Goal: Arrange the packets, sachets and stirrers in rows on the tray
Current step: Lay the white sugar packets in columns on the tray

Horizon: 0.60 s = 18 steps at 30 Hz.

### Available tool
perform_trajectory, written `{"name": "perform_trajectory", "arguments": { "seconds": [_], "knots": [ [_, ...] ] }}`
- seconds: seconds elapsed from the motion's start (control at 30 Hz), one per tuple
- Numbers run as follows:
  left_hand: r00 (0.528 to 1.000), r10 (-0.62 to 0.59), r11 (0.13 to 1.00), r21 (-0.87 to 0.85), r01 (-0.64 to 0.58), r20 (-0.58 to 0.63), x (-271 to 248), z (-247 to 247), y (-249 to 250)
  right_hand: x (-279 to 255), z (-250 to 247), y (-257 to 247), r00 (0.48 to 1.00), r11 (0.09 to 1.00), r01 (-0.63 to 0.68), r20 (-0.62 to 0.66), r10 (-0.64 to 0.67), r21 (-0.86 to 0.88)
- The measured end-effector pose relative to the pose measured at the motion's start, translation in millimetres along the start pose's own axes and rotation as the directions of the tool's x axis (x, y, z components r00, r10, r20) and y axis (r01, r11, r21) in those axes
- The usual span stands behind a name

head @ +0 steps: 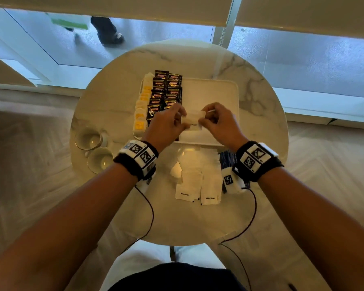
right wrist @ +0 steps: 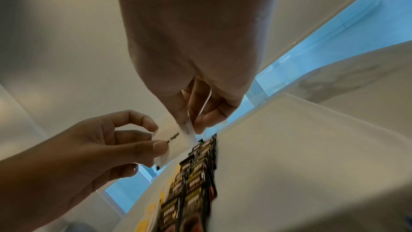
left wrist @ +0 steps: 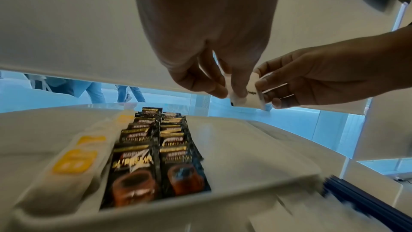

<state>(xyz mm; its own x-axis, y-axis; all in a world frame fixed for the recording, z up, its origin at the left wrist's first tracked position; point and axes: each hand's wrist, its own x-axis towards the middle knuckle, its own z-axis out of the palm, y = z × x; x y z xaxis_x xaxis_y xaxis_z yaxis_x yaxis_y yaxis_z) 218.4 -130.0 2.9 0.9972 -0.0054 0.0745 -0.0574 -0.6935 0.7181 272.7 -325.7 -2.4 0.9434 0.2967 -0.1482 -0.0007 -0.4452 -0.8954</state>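
Both hands hold white sugar sachets (head: 193, 120) above the white tray (head: 229, 89). My left hand (head: 174, 120) pinches their left end, my right hand (head: 210, 119) their right end. In the left wrist view the sachet (left wrist: 250, 93) sits between the fingertips of both hands; the right wrist view shows the sachet (right wrist: 171, 140) too. Two rows of black coffee packets (head: 166, 91) and a row of white tea bags with yellow tags (head: 142, 106) lie on the tray's left side. More white sugar sachets (head: 198, 181) lie loose on the table near me. Dark blue stirrers (head: 228, 162) lie beside them.
The round marble table (head: 114, 97) carries two cups (head: 90, 137) at my left. The tray's right half (head: 214, 95) is bare. Beyond the table is a window with a person's legs (head: 107, 30) outside.
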Motion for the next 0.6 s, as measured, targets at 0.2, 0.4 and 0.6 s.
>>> {"name": "perform_trajectory", "arguments": {
  "seconds": [0.2,0.4,0.6],
  "knots": [
    [0.991,-0.004,0.996,0.088,0.016,-0.136,81.8,5.8,-24.7,87.6,-6.1,-14.9,0.996,0.997,-0.041,-0.080,0.036,-0.061],
    [0.997,-0.071,0.981,0.181,0.066,0.024,135.1,23.9,-55.2,163.5,2.9,7.6,0.994,0.975,-0.106,-0.062,0.096,-0.196],
    [0.968,-0.120,0.945,0.323,0.043,0.221,162.8,40.0,-76.1,209.7,22.2,33.2,0.991,0.952,-0.131,-0.005,0.135,-0.279]
  ]
}}
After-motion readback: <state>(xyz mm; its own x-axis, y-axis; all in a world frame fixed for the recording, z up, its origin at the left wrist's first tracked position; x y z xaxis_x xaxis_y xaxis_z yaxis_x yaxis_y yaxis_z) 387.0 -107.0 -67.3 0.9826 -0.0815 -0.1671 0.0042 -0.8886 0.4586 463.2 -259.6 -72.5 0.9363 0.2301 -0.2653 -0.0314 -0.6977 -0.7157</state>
